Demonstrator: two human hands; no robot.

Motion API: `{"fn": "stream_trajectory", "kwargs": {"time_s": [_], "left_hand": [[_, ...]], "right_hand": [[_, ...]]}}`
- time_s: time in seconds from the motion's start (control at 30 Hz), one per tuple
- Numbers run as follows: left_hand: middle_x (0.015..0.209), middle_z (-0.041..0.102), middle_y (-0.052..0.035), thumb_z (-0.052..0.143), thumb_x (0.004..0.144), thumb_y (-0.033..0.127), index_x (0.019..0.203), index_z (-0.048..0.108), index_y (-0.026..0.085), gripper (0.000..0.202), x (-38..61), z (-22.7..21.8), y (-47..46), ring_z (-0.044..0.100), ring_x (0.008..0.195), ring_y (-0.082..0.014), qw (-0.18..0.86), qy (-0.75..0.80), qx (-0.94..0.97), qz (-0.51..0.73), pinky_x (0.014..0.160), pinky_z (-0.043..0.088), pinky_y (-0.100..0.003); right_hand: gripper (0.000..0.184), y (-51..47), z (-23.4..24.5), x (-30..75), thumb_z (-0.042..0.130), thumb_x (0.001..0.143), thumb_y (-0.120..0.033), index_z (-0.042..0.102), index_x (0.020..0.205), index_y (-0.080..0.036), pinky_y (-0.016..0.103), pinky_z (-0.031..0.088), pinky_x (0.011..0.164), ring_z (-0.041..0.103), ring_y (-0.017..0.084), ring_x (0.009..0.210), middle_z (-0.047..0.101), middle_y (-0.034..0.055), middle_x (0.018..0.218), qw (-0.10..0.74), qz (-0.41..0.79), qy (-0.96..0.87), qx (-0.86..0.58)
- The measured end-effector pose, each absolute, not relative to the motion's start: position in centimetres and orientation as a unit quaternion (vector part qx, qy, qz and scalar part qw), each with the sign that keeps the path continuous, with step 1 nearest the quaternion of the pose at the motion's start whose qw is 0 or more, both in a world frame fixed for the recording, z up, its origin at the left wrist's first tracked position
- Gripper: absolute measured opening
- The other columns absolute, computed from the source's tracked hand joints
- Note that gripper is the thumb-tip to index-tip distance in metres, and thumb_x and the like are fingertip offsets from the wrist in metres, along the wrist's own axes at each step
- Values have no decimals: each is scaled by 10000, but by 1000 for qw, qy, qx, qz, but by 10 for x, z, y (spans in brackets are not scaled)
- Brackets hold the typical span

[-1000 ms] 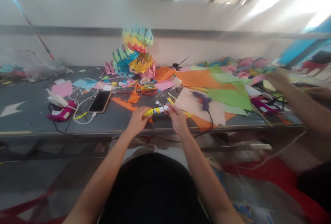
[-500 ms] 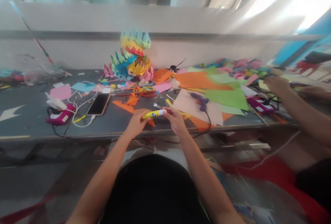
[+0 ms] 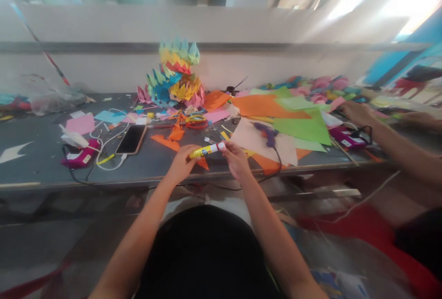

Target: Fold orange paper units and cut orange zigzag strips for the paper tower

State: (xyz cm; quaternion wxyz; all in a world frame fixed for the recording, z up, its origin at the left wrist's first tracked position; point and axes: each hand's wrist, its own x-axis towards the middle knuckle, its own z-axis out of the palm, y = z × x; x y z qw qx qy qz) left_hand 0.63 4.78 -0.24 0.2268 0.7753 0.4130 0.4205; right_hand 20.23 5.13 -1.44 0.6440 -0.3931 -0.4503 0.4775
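Note:
A yellow glue stick with a white end lies between both my hands above the front edge of the grey table. My left hand grips its yellow body. My right hand pinches the white end. An orange paper scrap lies just under the stick.
A phone on a white cable lies left, beside a magenta device. A colourful folded-paper tower stands at the back. Orange and green sheets and a purple glue gun lie right. Another person's hand reaches in at right.
My hands keep hold of the glue stick and its white end has tilted up a little. The other person's hand has dropped nearer the table.

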Motion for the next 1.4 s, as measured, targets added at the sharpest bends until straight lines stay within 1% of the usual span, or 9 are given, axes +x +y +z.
{"fn": "stream_trajectory", "kwargs": {"time_s": [0.17, 0.3, 0.47, 0.6, 0.8, 0.97, 1.1, 1.27, 1.4], "left_hand": [[1103, 609, -66, 560, 809, 205, 1055, 601, 192, 250, 6, -4, 49, 520, 1059, -197, 222, 409, 779, 420, 950, 400, -385], [1107, 605, -63, 570, 803, 202, 1061, 599, 199, 260, 5, -5, 48, 516, 1066, -198, 224, 409, 779, 419, 955, 395, -387], [1101, 606, -64, 567, 807, 212, 1057, 602, 203, 253, 6, -5, 48, 519, 1062, -203, 221, 405, 784, 415, 949, 400, -397], [1097, 612, -67, 569, 805, 212, 1057, 603, 199, 255, 6, -5, 48, 523, 1057, -204, 217, 403, 786, 416, 942, 407, -393], [1064, 630, -67, 574, 799, 207, 1052, 609, 199, 255, 6, -4, 47, 538, 1032, -206, 210, 404, 786, 419, 923, 421, -399], [1052, 637, -68, 572, 797, 201, 1045, 615, 202, 252, 6, -2, 46, 550, 1019, -207, 216, 408, 783, 416, 917, 428, -406], [1052, 638, -70, 575, 798, 208, 1045, 615, 201, 251, 6, -1, 45, 550, 1023, -208, 221, 406, 781, 420, 919, 428, -410], [1047, 638, -67, 578, 795, 208, 1034, 616, 199, 242, 6, -2, 46, 549, 1018, -206, 219, 406, 783, 417, 913, 432, -403], [1015, 645, -65, 578, 797, 217, 1001, 625, 188, 211, 6, -3, 45, 555, 998, -201, 218, 397, 787, 418, 899, 440, -381]], "right_hand": [[385, 51, -15, 203, 757, 589, -324, 654, 952, -246, 273, 474, 747, 595, 131, 781, 671, -15, 847, 641, 487, -444, -393], [335, 52, -17, 204, 763, 581, -319, 669, 895, -247, 295, 461, 813, 599, 142, 825, 676, -17, 857, 637, 495, -452, -381], [355, 53, -17, 203, 758, 580, -357, 670, 905, -244, 324, 456, 838, 603, 161, 846, 679, -8, 866, 629, 478, -468, -397], [384, 51, -16, 203, 761, 577, -341, 666, 937, -245, 321, 458, 843, 599, 159, 871, 675, -3, 916, 622, 484, -475, -392], [341, 51, -16, 204, 745, 618, -323, 671, 945, -253, 317, 456, 863, 599, 153, 907, 677, -2, 985, 599, 496, -499, -382], [347, 50, -16, 205, 741, 625, -348, 677, 954, -259, 335, 455, 883, 599, 172, 953, 677, 5, 1019, 590, 497, -513, -375], [324, 49, -15, 205, 704, 663, -399, 684, 957, -263, 344, 458, 885, 588, 187, 991, 664, 13, 1072, 594, 499, -505, -378], [288, 50, -17, 205, 713, 659, -380, 694, 915, -251, 359, 442, 913, 592, 188, 979, 678, 11, 1032, 604, 486, -506, -378], [301, 50, -18, 205, 724, 652, -357, 682, 934, -263, 364, 438, 926, 598, 177, 972, 676, 5, 1032, 605, 484, -511, -372]]}}
